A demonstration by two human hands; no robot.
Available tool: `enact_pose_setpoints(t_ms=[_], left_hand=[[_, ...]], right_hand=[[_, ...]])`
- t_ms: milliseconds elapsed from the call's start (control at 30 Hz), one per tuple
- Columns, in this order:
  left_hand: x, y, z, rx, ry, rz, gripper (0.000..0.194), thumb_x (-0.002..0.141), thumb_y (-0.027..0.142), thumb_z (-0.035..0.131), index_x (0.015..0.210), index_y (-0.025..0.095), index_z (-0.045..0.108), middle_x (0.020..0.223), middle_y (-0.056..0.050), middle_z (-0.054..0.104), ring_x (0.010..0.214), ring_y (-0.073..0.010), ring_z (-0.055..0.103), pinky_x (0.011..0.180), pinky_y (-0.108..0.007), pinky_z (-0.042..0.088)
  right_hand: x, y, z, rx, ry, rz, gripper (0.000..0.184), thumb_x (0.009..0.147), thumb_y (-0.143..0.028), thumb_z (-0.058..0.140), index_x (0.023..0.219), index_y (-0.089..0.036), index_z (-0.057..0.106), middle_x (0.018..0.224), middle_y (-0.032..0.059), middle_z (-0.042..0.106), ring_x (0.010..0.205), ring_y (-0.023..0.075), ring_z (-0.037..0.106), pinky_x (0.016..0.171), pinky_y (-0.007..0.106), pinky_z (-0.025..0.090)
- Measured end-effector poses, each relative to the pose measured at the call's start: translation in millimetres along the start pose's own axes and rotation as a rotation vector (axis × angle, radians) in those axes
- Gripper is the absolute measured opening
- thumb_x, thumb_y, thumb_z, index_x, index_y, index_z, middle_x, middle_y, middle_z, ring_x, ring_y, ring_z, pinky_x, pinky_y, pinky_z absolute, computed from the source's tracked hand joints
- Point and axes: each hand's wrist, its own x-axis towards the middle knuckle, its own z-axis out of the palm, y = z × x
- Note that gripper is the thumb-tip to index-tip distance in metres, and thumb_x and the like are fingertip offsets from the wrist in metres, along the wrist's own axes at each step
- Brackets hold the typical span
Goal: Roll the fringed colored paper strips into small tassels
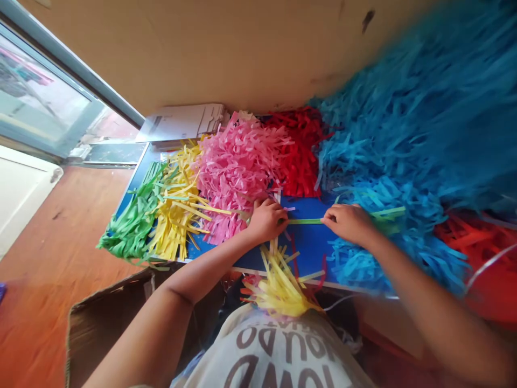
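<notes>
A green paper strip (305,221) is stretched between my two hands above the blue table. My left hand (266,220) pinches one end, beside the pink fringed paper (242,167). Farther along, my right hand (350,222) grips the strip, and a loose green tail runs out past it over the light-blue fringed paper (407,215). Yellow paper strips (280,288) hang at the table's front edge, against my shirt. A pale strip lies under my left wrist, and thin red strips are near it.
Green fringe (135,221), yellow fringe (177,215) and red fringe (301,151) lie on the blue table (313,248). A big blue heap (424,108) rises at right. White cards (181,121) are stacked by the wall. A cardboard box (105,323) stands below left.
</notes>
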Motion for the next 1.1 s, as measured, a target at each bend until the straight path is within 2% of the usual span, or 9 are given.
enact_pose_setpoints(t_ms=[167, 267, 333, 433, 500, 567, 800, 933, 1100], left_hand=[[2.1, 0.6, -3.0, -0.004, -0.044, -0.03, 0.021, 0.09, 0.038, 0.062, 0.082, 0.022, 0.072, 0.092, -0.006, 0.071, 0.1, -0.0246, 0.056, 0.097, -0.046, 0.032], [3.1, 4.9, -6.4, 0.02, -0.043, 0.013, 0.016, 0.091, 0.035, 0.061, 0.095, 0.026, 0.073, 0.1, -0.006, 0.071, 0.104, -0.0254, 0.054, 0.098, -0.046, 0.031], [2.9, 8.3, -8.1, 0.051, -0.04, 0.123, 0.018, 0.095, 0.033, 0.056, 0.101, 0.03, 0.074, 0.104, -0.004, 0.072, 0.107, -0.0257, 0.053, 0.102, -0.049, 0.026], [2.3, 11.4, -8.5, 0.13, -0.031, 0.293, 0.024, 0.098, 0.029, 0.052, 0.093, 0.03, 0.076, 0.102, -0.002, 0.073, 0.108, -0.0255, 0.053, 0.108, -0.052, 0.02], [2.8, 12.0, -7.1, 0.177, -0.002, 0.363, 0.023, 0.097, 0.028, 0.054, 0.09, 0.028, 0.076, 0.101, -0.002, 0.073, 0.107, -0.0251, 0.053, 0.109, -0.052, 0.021], [3.9, 12.7, -4.3, 0.21, 0.023, 0.395, 0.022, 0.096, 0.026, 0.054, 0.089, 0.026, 0.075, 0.098, -0.004, 0.072, 0.105, -0.0248, 0.053, 0.109, -0.052, 0.022], [4.9, 19.5, 8.4, 0.302, 0.053, 0.413, 0.024, 0.093, 0.022, 0.051, 0.077, 0.02, 0.069, 0.084, -0.006, 0.068, 0.099, -0.0238, 0.055, 0.111, -0.054, 0.025], [7.8, 19.5, 10.7, 0.343, 0.059, 0.394, 0.022, 0.093, 0.022, 0.052, 0.079, 0.019, 0.07, 0.083, -0.006, 0.068, 0.095, -0.0235, 0.056, 0.111, -0.052, 0.026], [10.4, 17.0, 12.9, 0.332, 0.097, 0.38, 0.022, 0.094, 0.022, 0.051, 0.087, 0.019, 0.072, 0.086, -0.006, 0.069, 0.091, -0.0235, 0.058, 0.109, -0.051, 0.028]], right_hand=[[9.0, 1.2, -3.7, -0.011, -0.068, 0.058, 0.02, 0.086, -0.035, 0.061, 0.071, -0.024, 0.068, 0.083, 0.0007, 0.073, 0.073, 0.0174, 0.06, 0.069, 0.033, 0.028], [6.6, -4.7, -7.7, -0.068, -0.052, 0.086, 0.014, 0.086, -0.035, 0.064, 0.078, -0.024, 0.068, 0.083, 0.001, 0.072, 0.074, 0.0184, 0.059, 0.07, 0.034, 0.027], [1.2, -13.2, -9.9, -0.172, 0.045, -0.005, 0.009, 0.087, -0.029, 0.063, 0.084, -0.022, 0.068, 0.087, 0.0036, 0.072, 0.082, 0.0207, 0.058, 0.073, 0.036, 0.026], [-7.2, -28.2, -7.4, -0.303, 0.154, -0.299, 0.018, 0.092, -0.018, 0.054, 0.084, -0.02, 0.069, 0.095, 0.0078, 0.071, 0.094, 0.0236, 0.054, 0.081, 0.04, 0.025], [-9.5, -35.6, -1.8, -0.312, 0.178, -0.446, 0.025, 0.096, -0.017, 0.049, 0.083, -0.019, 0.07, 0.093, 0.0081, 0.071, 0.094, 0.0229, 0.053, 0.084, 0.041, 0.024], [-8.6, -39.4, 4.5, -0.314, 0.21, -0.497, 0.028, 0.096, -0.016, 0.047, 0.08, -0.018, 0.069, 0.086, 0.0074, 0.07, 0.087, 0.0213, 0.052, 0.083, 0.04, 0.024], [-3.5, -44.3, 10.8, -0.362, 0.3, -0.546, 0.027, 0.089, -0.009, 0.051, 0.07, -0.018, 0.068, 0.071, 0.0063, 0.065, 0.069, 0.0197, 0.05, 0.078, 0.038, 0.024], [6.8, -46.2, 12.0, -0.477, 0.231, -0.58, 0.027, 0.083, -0.004, 0.05, 0.066, -0.017, 0.067, 0.067, 0.0082, 0.064, 0.065, 0.0192, 0.051, 0.078, 0.039, 0.025], [13.1, -48.8, 13.0, -0.355, 0.235, -0.439, 0.019, 0.088, -0.022, 0.056, 0.075, -0.016, 0.067, 0.075, 0.0066, 0.068, 0.073, 0.0204, 0.055, 0.078, 0.037, 0.026]])
